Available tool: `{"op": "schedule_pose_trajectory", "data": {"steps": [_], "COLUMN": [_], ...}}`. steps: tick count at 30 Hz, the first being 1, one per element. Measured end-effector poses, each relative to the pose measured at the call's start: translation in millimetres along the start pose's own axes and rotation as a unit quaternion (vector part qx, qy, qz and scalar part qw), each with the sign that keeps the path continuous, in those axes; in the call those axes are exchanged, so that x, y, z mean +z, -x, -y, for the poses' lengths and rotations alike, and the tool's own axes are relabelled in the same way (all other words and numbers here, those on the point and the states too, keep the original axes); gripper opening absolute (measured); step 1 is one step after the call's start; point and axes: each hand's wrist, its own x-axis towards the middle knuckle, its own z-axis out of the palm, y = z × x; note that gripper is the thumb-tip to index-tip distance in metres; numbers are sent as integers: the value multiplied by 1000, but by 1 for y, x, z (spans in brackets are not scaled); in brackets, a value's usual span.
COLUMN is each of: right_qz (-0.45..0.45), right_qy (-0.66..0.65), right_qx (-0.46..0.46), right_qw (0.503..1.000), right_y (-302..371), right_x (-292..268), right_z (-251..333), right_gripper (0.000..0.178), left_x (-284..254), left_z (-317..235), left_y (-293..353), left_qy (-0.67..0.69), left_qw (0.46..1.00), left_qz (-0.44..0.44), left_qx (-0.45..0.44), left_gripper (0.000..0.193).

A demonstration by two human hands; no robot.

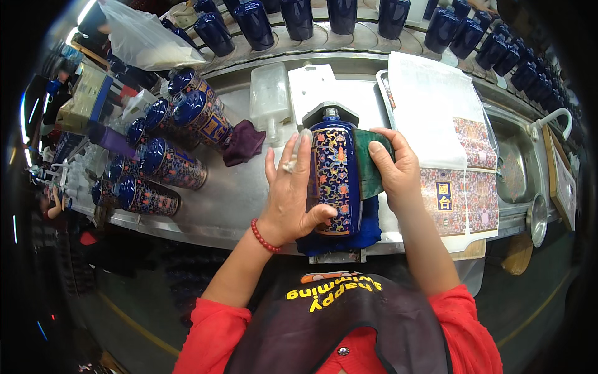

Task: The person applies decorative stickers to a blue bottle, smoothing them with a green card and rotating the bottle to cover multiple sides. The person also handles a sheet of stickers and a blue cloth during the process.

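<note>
A dark blue bottle [335,174] with a colourful floral pattern lies on its back in front of me, its neck pointing away. Its far end rests at a grey metal holder [311,116], and a blue cloth [372,227] lies under its near end. Along the bottle's left side my left hand [291,190] is spread, fingers stretched out and thumb over the lower front. My right hand [398,165] pinches a flat green scraper [369,163], which is pressed against the bottle's right side. The scraper covers part of that side.
Several decorated bottles [180,163] stand at the left beside a purple cloth [244,143]. Printed floral sheets [460,201] lie right, near a metal sink [516,165]. A clear bottle-shaped piece [270,100] lies farther back. Plain blue bottles [297,19] line a curved conveyor [317,45].
</note>
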Motion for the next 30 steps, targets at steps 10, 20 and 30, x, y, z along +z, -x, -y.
{"op": "schedule_pose_trajectory", "data": {"steps": [10, 20, 30], "right_qz": [-11, 11, 2], "right_qy": [24, 10, 22], "right_qx": [-24, -19, -16], "right_qw": [999, 1000, 1000], "right_y": [0, 2, 10], "right_x": [1, -5, -4], "right_z": [-1, -8, 10], "right_gripper": [25, 30, 30], "left_x": [-18, -6, -5], "left_z": [-21, -33, -60], "left_y": [-54, -7, 15], "left_qy": [-146, -33, -56], "left_qw": [982, 997, 996], "left_qz": [37, -60, -36], "left_qx": [109, 37, 52], "left_gripper": [94, 96, 87]}}
